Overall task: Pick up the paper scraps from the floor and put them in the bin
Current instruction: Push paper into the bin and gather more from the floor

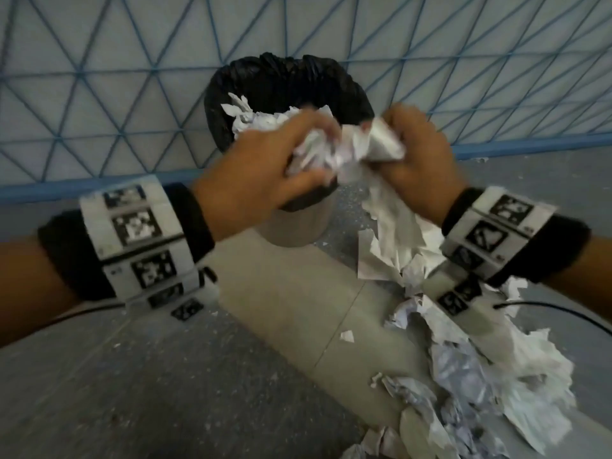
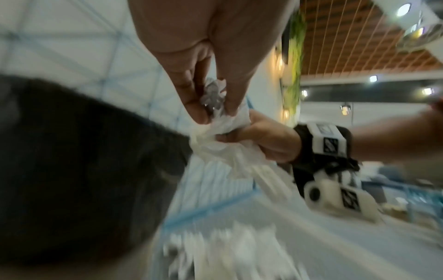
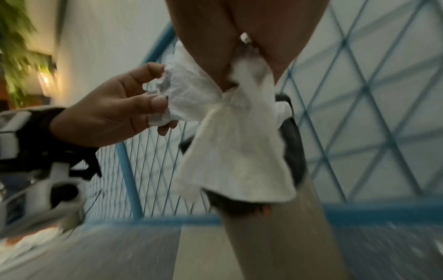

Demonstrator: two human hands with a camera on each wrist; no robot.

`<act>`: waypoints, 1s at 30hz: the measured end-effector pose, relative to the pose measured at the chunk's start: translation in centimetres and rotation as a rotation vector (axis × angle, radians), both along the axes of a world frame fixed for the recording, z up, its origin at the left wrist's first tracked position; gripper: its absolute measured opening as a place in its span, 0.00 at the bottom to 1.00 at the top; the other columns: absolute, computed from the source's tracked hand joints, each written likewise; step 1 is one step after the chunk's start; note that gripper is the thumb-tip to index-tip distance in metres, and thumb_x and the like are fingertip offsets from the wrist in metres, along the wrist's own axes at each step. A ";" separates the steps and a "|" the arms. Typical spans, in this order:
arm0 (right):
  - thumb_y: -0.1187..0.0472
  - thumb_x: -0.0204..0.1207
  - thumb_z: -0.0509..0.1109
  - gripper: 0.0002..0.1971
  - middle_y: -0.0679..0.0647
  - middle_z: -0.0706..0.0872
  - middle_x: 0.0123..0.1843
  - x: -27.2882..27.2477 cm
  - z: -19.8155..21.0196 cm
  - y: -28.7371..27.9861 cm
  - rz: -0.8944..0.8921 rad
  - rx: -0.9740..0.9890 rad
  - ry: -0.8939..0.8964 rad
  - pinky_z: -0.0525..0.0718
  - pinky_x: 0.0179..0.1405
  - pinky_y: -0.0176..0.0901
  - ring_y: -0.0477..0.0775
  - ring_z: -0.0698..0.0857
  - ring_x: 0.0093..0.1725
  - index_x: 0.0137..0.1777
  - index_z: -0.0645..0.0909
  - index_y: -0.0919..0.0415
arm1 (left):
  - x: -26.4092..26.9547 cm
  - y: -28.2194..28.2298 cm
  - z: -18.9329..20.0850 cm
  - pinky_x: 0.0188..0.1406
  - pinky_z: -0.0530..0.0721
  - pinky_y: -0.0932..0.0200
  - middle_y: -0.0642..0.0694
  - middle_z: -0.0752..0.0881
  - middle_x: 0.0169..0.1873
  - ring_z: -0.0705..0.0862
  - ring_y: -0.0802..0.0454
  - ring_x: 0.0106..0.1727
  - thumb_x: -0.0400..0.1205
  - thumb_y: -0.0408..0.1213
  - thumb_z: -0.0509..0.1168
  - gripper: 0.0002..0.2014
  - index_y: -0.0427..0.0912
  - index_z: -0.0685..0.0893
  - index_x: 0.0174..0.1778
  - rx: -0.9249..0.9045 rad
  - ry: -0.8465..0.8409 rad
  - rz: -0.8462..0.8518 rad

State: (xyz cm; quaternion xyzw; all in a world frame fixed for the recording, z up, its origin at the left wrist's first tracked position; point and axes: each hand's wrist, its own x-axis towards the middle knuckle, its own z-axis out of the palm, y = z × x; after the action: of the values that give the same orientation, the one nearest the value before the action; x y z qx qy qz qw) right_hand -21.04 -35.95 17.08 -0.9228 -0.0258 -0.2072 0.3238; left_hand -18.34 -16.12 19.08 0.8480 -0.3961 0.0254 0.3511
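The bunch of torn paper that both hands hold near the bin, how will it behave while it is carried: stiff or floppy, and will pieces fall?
The paper bunch is probably floppy: below the right hand a long strip hangs limp. It seems light, since the left hand grips it only with its fingertips. Loose pieces may drop; many scraps lie on the floor near the bin.

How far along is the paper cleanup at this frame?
Partly done: the bin already holds scraps. In hand: left hand and right hand share a grip on a crumpled bundle near the rim. Left: a large pile remains on the floor.
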 end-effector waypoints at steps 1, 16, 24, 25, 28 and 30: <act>0.60 0.71 0.71 0.16 0.57 0.72 0.48 1.2 1.5 0.4 -0.025 -0.032 -0.070 0.65 0.39 0.16 0.49 0.69 0.50 0.53 0.77 0.71 | 1.0 -0.2 1.4 0.36 0.81 0.77 0.53 0.85 0.39 0.83 0.69 0.36 0.78 0.42 0.69 0.22 0.45 0.72 0.66 -0.053 -0.040 0.035; 0.68 0.69 0.67 0.26 0.68 0.71 0.69 16.7 2.7 4.4 -0.245 -0.430 0.074 0.66 0.58 0.50 0.66 0.71 0.66 0.67 0.66 0.71 | 14.8 -0.7 1.6 0.58 0.76 0.54 0.32 0.79 0.62 0.80 0.39 0.62 0.76 0.32 0.65 0.14 0.33 0.79 0.58 0.176 -0.062 0.360; 0.51 0.73 0.71 0.11 0.53 0.80 0.50 14.1 4.2 4.8 0.190 -0.473 0.848 0.73 0.56 0.43 0.52 0.77 0.54 0.49 0.80 0.57 | 13.6 0.2 1.0 0.53 0.73 0.64 0.43 0.82 0.63 0.80 0.51 0.59 0.79 0.31 0.60 0.19 0.46 0.76 0.67 0.226 -0.045 -0.010; 0.52 0.73 0.71 0.12 0.54 0.81 0.51 13.6 4.8 4.5 0.189 -0.452 0.826 0.74 0.57 0.44 0.53 0.77 0.55 0.51 0.82 0.58 | 13.4 0.2 1.0 0.55 0.74 0.63 0.45 0.83 0.63 0.81 0.50 0.60 0.81 0.33 0.60 0.19 0.47 0.76 0.69 0.318 -0.040 -0.060; 0.54 0.73 0.71 0.16 0.54 0.82 0.46 11.7 6.5 3.5 0.094 -0.558 0.730 0.71 0.52 0.41 0.52 0.76 0.52 0.58 0.83 0.61 | 13.6 0.5 1.0 0.58 0.73 0.61 0.44 0.85 0.63 0.81 0.50 0.56 0.84 0.41 0.58 0.16 0.44 0.81 0.66 0.652 -0.081 -0.122; 0.54 0.74 0.71 0.15 0.55 0.81 0.42 11.2 6.2 3.4 0.041 -0.666 0.741 0.71 0.50 0.41 0.52 0.77 0.48 0.56 0.84 0.63 | 14.1 0.5 0.8 0.55 0.71 0.63 0.43 0.86 0.62 0.76 0.54 0.50 0.84 0.41 0.58 0.16 0.43 0.83 0.65 0.815 -0.070 -0.138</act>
State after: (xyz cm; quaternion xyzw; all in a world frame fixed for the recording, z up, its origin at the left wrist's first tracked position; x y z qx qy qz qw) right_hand -9.81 -32.56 23.27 -0.9870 0.0083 0.1607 0.0030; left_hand -4.24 -15.62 19.83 0.8878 -0.4412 -0.1284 -0.0262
